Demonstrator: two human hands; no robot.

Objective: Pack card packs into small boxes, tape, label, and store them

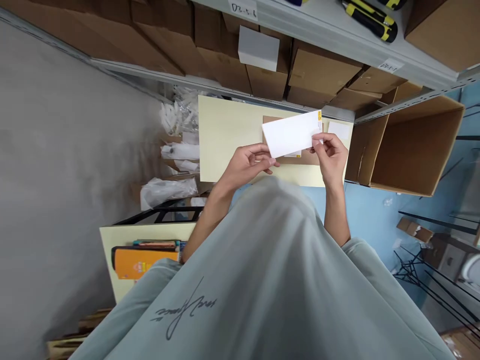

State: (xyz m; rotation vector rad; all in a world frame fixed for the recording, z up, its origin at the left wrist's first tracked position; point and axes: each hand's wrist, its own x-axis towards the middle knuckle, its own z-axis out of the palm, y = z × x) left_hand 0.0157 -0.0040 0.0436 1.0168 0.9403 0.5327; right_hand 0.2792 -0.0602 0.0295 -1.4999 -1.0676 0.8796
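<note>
A white rectangular card or flat packet (292, 132) with a small yellow mark and fine print at its right end is held tilted above the table. My right hand (332, 155) pinches its lower right corner between thumb and fingers. At the lower left corner, my left hand (245, 164) grips it, fingers curled partly behind the edge. Beneath lies a brown cardboard piece (311, 158), partly covered; a white label with a yellow mark (293, 154) shows on it. Both rest on a cream tabletop (228, 135).
A small white paper (338, 130) lies at the table's right. An open carton (416, 145) stands beyond that side. Ahead, a metal shelf (322, 40) holds cardboard boxes (318, 70) and yellow-black tools (371, 22). Plastic-wrapped items (168, 192) sit left; an orange pouch (144, 262) lies lower left.
</note>
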